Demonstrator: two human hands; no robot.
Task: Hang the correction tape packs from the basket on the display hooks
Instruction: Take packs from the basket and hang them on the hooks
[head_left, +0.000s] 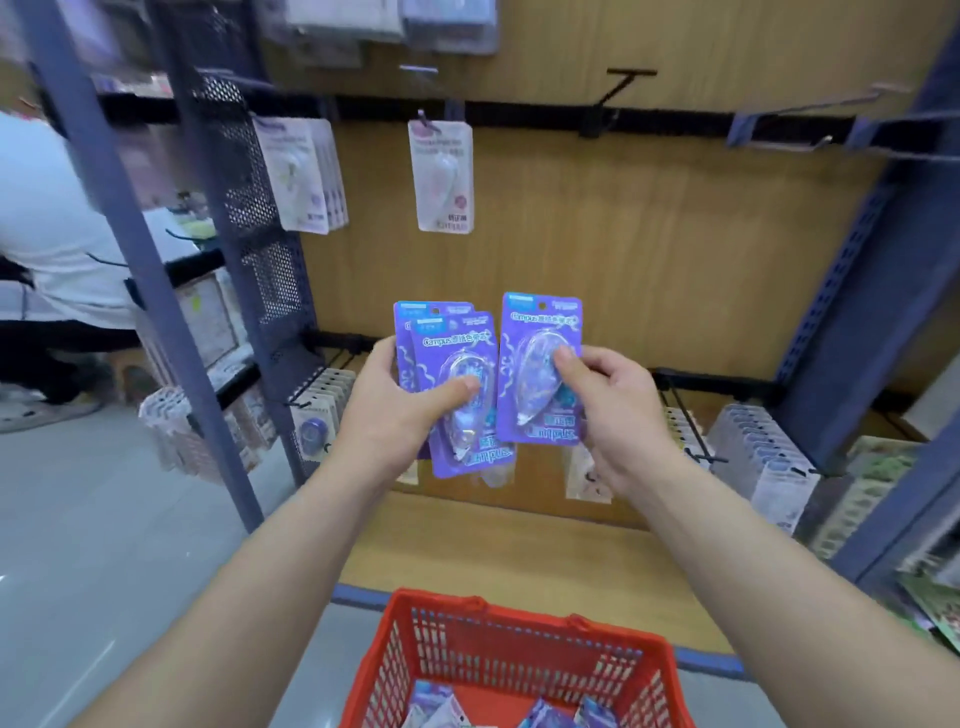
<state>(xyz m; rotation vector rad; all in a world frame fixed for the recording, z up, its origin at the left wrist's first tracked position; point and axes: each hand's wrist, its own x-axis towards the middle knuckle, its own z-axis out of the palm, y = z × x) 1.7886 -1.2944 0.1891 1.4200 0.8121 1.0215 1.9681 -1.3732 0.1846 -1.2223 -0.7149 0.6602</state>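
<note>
My left hand (400, 410) grips a small stack of purple correction tape packs (457, 358), fanned slightly, in front of the wooden display wall. My right hand (608, 395) holds a single purple pack (535, 332) upright beside them, thumb on its blister. Below, the red basket (498, 649) holds more packs (441, 706) at its bottom. An empty black hook (621, 85) sticks out of the upper rail at the right. A pale pink pack (441, 176) hangs from a hook at upper centre.
White packs (301, 176) hang at upper left by a perforated blue panel (244, 208). Lower hooks carry rows of packs at left (322, 410) and right (758, 457). A person in a white top (47, 234) crouches far left. Blue shelf uprights frame both sides.
</note>
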